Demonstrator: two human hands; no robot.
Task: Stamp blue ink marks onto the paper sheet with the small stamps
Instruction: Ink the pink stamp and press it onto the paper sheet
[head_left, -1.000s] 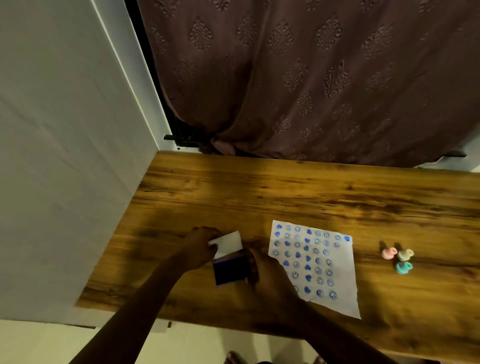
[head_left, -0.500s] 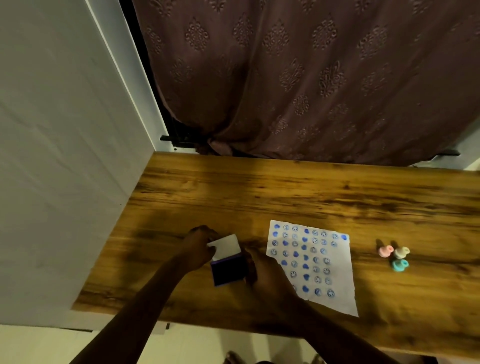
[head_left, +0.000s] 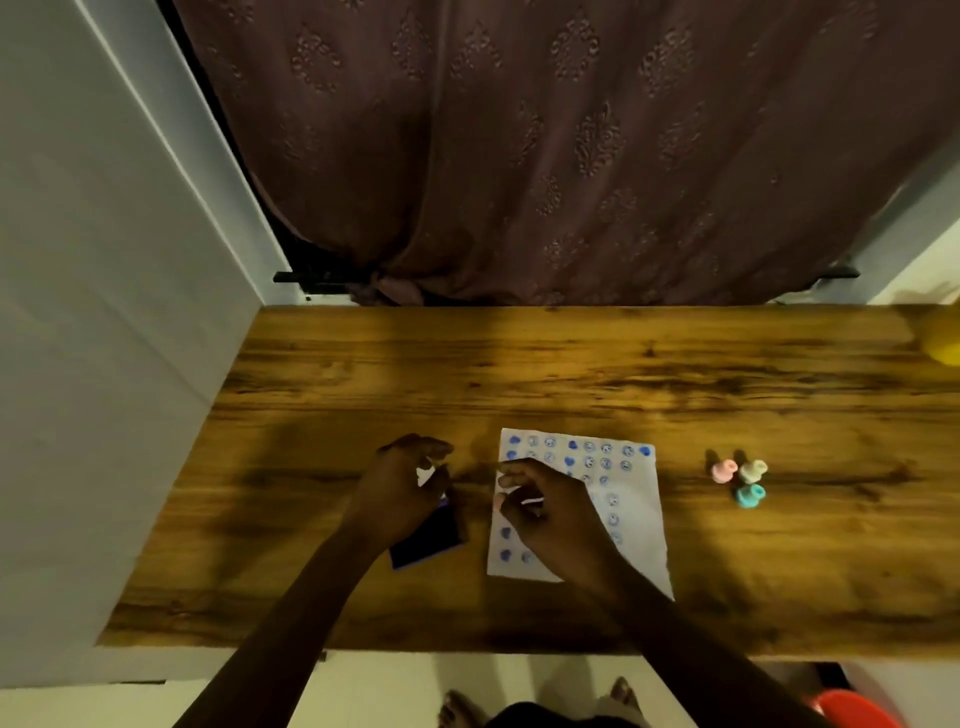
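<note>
1. The ink pad (head_left: 427, 540) lies open on the bench (head_left: 571, 374), left of centre in the frame. Its dark inked face is up and just beside the sheet's left edge, probably so a stamp can go from pad to paper in one short move.
2. The left hand (head_left: 400, 483) sits over the pad's far end. Its fingers are curled and a white piece, which looks like the pad's lid (head_left: 426, 475), shows between thumb and fingers. It seems to hold the lid back so the ink stays uncovered, though blur makes the exact grip hard to read.
3. The paper sheet (head_left: 636, 519) lies flat at centre frame. Rows of blue hearts and round faces are visible along its top and left side, and the lower right of the sheet looks barer.
4. The right hand (head_left: 545, 514) hovers over the sheet's left half with its fingers (head_left: 511, 480) bent inward towards the pad. A pale streak shows under them, but I cannot tell whether it grips a stamp or nothing at all.
5. The pink stamp (head_left: 723, 470), the cream stamp (head_left: 752, 470) and the teal stamp (head_left: 749, 495) stand clustered to the right of the sheet, well apart from both hands. They are parked off the paper, within the right hand's reach.
6. My judgement is that much of the stamping is done. Any further mark would need a stamp to be inked first.
</note>
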